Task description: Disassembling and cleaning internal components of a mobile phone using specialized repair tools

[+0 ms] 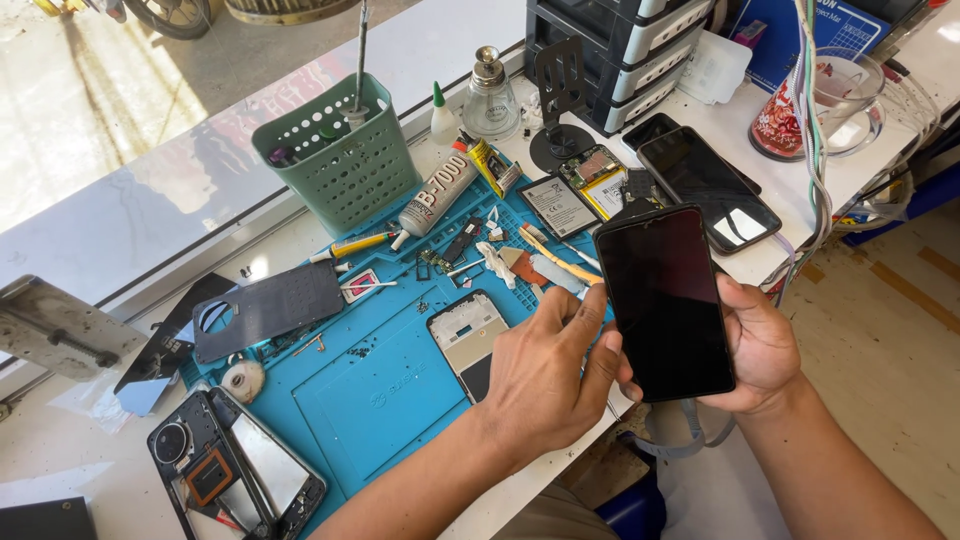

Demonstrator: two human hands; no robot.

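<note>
A black smartphone (665,300) with a dark screen is held upright-tilted over the front edge of the bench. My right hand (765,345) cradles it from behind and below. My left hand (545,375) pinches its left edge with thumb and fingers. Just left of my hands, a phone frame (468,335) lies on the blue work mat (380,385).
On the mat lie a glue tube (437,195), tweezers, small parts, an opened phone (572,195) and a dark back cover (268,305). A green basket (340,155) stands behind. Another opened phone (235,470) sits front left; two dark phones (705,185) lie right, near hanging cables (815,130).
</note>
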